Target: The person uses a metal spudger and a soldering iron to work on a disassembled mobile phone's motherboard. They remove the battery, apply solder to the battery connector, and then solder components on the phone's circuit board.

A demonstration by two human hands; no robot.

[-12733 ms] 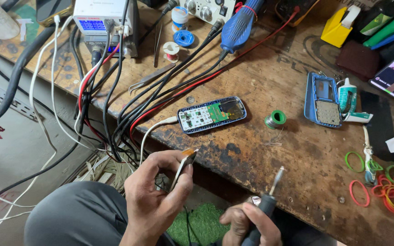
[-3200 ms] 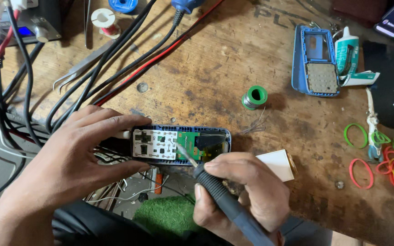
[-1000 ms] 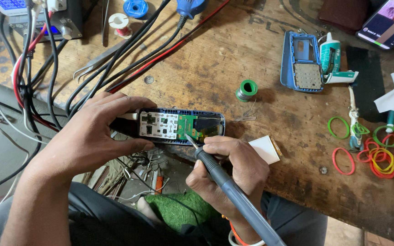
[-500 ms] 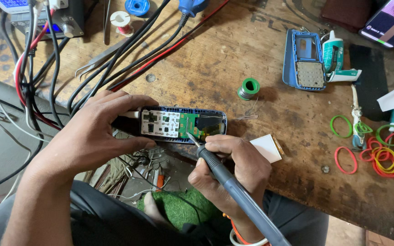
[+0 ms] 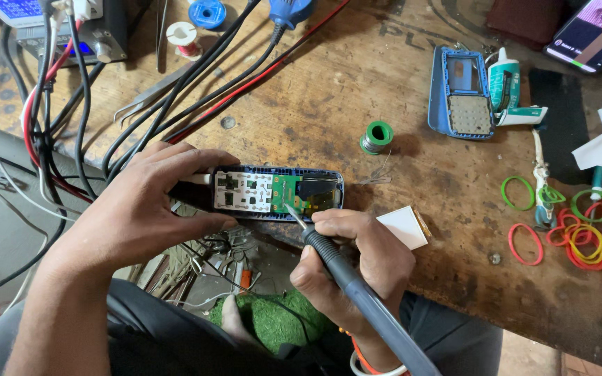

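An opened blue phone [image 5: 276, 193] with its circuit board bare lies at the near edge of the worn wooden bench [image 5: 329, 90]. My left hand [image 5: 144, 202] grips its left end and holds it flat. My right hand [image 5: 357, 261] holds a dark-handled soldering iron [image 5: 343, 275]; its metal tip touches the green part of the board near the middle. A small white square piece [image 5: 404, 226] lies just right of my right hand.
A spool of solder [image 5: 377, 136] stands behind the phone. A blue phone cover [image 5: 460, 92] and a tube [image 5: 506, 87] lie at the back right, coloured rubber bands [image 5: 573, 230] at the right. Black and red cables [image 5: 196, 76], tweezers [image 5: 149, 97] and a power supply [image 5: 71, 21] fill the left.
Across the earlier frames my left hand dropped a cable and took the phone; the iron came down to the board. In the last second both hands stay almost still.
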